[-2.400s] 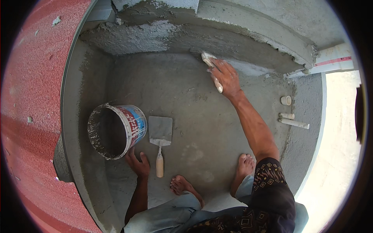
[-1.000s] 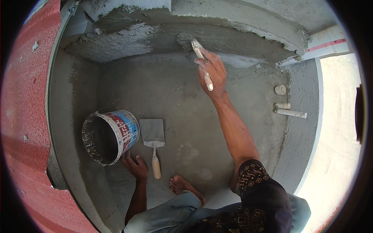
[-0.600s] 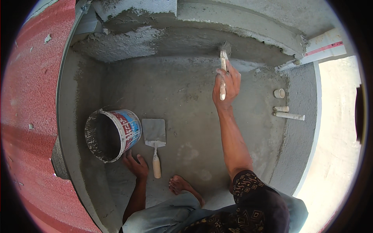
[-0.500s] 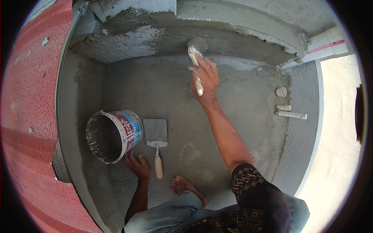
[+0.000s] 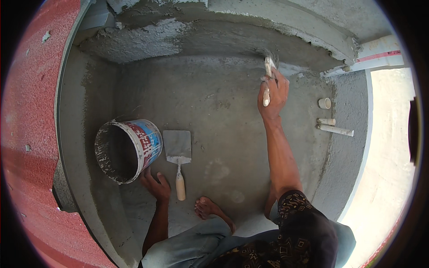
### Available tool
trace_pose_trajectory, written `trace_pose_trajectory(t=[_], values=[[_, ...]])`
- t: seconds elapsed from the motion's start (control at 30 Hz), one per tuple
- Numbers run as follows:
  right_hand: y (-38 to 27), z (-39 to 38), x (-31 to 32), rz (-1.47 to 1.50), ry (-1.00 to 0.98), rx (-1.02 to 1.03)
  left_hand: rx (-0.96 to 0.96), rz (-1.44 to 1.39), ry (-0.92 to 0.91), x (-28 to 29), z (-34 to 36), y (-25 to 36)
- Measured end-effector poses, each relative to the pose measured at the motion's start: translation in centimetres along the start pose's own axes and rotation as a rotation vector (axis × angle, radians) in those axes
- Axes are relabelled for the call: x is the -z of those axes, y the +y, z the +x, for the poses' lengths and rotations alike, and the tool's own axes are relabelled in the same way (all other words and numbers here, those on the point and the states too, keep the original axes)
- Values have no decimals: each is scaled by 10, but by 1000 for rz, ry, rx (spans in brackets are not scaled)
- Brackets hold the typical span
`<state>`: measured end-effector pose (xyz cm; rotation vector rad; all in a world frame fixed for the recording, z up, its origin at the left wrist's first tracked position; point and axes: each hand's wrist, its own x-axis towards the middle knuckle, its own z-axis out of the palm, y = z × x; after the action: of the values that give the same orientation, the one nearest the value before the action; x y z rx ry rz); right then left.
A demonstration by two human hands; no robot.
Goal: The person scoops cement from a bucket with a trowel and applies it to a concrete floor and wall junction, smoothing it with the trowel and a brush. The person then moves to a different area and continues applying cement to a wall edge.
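Note:
My right hand (image 5: pixel 278 94) grips the pale handle of a paintbrush (image 5: pixel 268 68). Its bristles meet the wet grey cement at the foot of the far wall (image 5: pixel 223 39), right of centre. My left hand (image 5: pixel 156 184) is open, fingers apart, by the lower side of a plastic bucket (image 5: pixel 151 139); some fingertips are partly hidden behind it, and contact is hard to make out. The bucket leans with its cement-smeared mouth toward the left, its inside dark. Just right of it a trowel (image 5: pixel 178 145) with a wooden handle lies flat on the floor.
White pipe stubs (image 5: pixel 336 130) and a short round pipe end (image 5: pixel 325 103) stick up from the floor (image 5: pixel 232 134) near the right wall (image 5: pixel 346 147). A red rough surface (image 5: pixel 33 134) borders the left side. My bare foot (image 5: pixel 210 209) stands below the trowel.
My right hand has moved the paintbrush rightward along the foot of the far wall. My left hand stays beside the bucket; the view has shifted slightly.

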<state>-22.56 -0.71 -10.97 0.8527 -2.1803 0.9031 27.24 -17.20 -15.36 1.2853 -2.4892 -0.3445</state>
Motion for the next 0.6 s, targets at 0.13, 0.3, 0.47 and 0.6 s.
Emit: trace_pose_trajectory(t=[0.13,0.3,0.47,0.6], values=[[-51,3,-40,212,88,-9,-30,18,16,-7,0,-2],[-119,27,-82,558,-106,207,-35,14,7,-12,-3,-3],[-70,46,-58,493,-188,248,-17,15,13,-8,-7,-11],[19,18,2,183,-124,147,-18,4,20,-6,0,-5]])
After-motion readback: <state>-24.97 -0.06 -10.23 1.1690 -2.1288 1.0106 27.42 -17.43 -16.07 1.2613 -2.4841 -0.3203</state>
